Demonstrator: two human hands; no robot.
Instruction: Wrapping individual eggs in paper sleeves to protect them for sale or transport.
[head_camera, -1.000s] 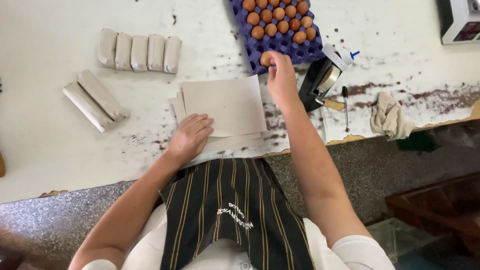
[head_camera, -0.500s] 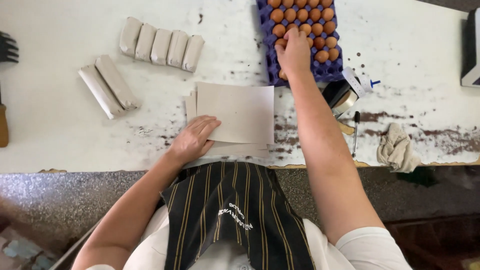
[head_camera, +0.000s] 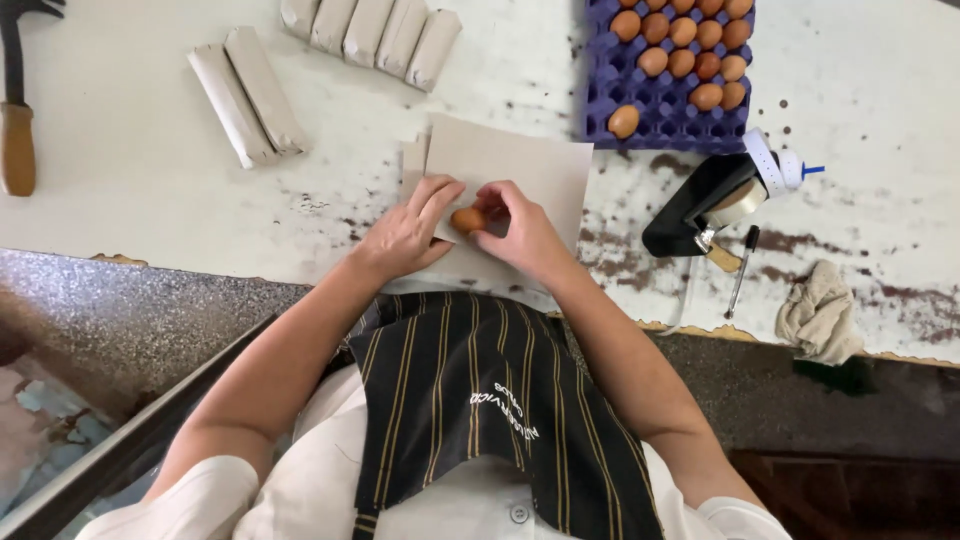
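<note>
A brown egg rests on a stack of grey-brown paper sheets near the table's front edge. My right hand grips the egg from the right with its fingertips. My left hand lies on the paper's left side, its fingers touching the egg. Behind, to the right, a purple egg tray holds several brown eggs.
Several paper-wrapped rolls lie at the back, two more rolls to the left. A black tape dispenser, a pen and a crumpled cloth sit at right. A wooden-handled tool lies far left.
My right hand took an egg from the purple tray and brought it back down onto the paper. My left hand shifted right to meet it.
</note>
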